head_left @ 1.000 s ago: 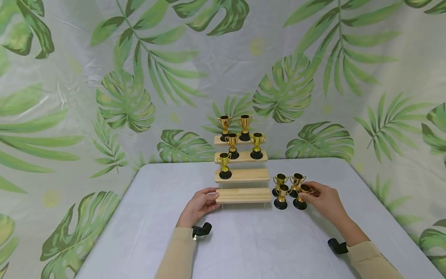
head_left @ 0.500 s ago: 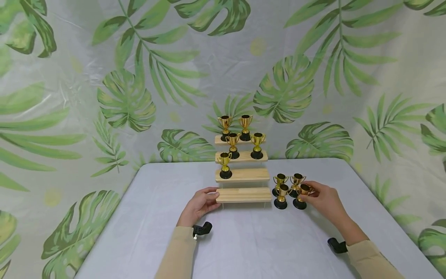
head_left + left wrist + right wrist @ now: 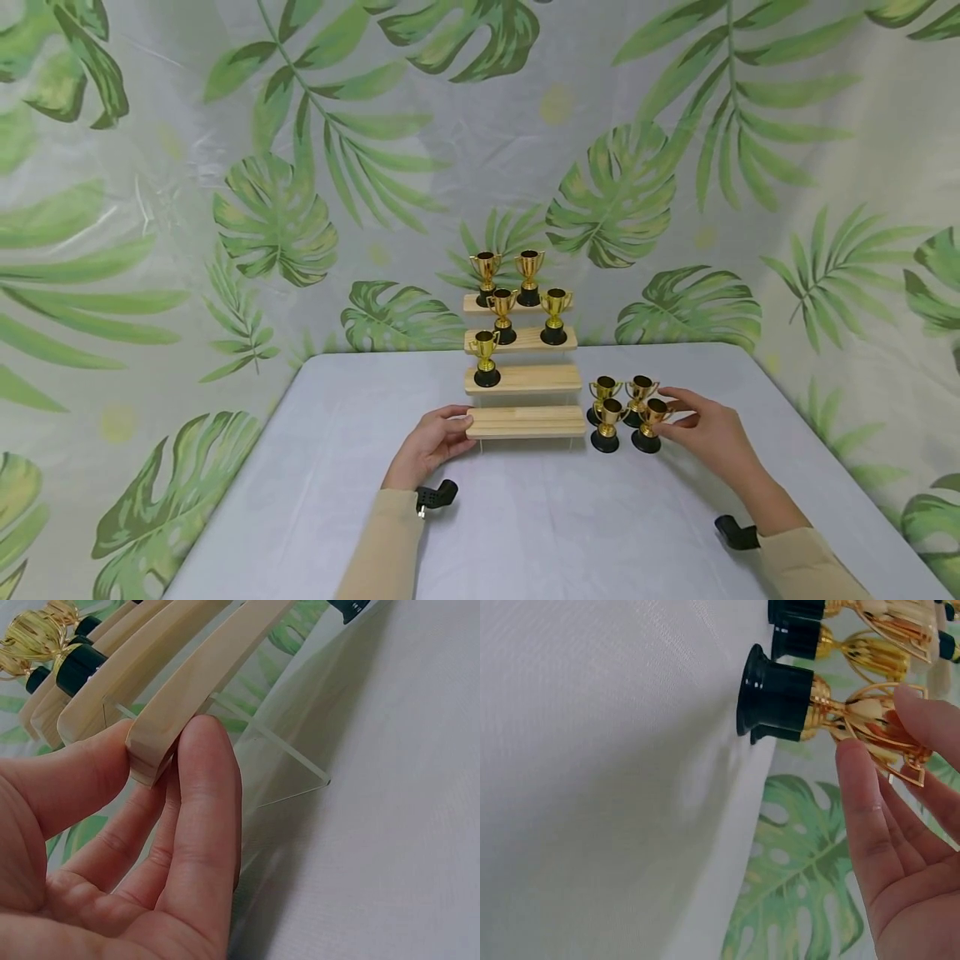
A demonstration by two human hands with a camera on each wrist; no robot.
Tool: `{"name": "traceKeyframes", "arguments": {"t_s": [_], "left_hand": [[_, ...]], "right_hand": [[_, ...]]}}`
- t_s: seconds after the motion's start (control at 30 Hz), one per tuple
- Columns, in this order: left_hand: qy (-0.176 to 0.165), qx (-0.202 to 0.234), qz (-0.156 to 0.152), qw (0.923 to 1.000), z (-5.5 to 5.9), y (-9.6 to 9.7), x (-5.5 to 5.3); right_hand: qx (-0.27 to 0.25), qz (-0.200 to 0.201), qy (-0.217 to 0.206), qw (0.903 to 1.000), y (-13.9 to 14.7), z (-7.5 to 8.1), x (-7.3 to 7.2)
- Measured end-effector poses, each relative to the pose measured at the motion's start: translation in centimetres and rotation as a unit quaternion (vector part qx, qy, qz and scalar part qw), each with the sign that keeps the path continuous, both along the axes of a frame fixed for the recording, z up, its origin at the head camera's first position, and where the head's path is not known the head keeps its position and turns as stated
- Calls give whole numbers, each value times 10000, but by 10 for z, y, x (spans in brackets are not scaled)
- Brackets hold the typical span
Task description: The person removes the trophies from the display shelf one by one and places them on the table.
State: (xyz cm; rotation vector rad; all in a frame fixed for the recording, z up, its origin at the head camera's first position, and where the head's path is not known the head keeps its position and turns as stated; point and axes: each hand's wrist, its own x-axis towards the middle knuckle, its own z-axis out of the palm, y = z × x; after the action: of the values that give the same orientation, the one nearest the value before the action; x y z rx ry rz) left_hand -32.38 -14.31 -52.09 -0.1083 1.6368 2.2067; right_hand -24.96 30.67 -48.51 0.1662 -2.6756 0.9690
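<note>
At the left end of the lowest board of the wooden stand, mid-table: left hand pinches the board end, thumb and forefinger to either side of it, parted only by its thickness. Board's long axis runs left to right, parallel to the far edge of the table. Above, five trophies upright: two on top board, two on second, one at left end of third. Just right of stand, three trophies upright on the table. Beside them, nearest the table's right edge, front-right trophy: long axis vertical, mouth up, black base down. Right hand pinches its cup near the right handle, thumb and forefinger about a cup's width apart.
</note>
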Motion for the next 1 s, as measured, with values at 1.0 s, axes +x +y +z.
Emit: {"name": "traceKeyframes", "arguments": {"t_s": [1.0], "left_hand": [[182, 31, -104, 9998, -1, 0, 2]], "right_hand": [[-200, -446, 689, 9964, -13, 23, 16]]}}
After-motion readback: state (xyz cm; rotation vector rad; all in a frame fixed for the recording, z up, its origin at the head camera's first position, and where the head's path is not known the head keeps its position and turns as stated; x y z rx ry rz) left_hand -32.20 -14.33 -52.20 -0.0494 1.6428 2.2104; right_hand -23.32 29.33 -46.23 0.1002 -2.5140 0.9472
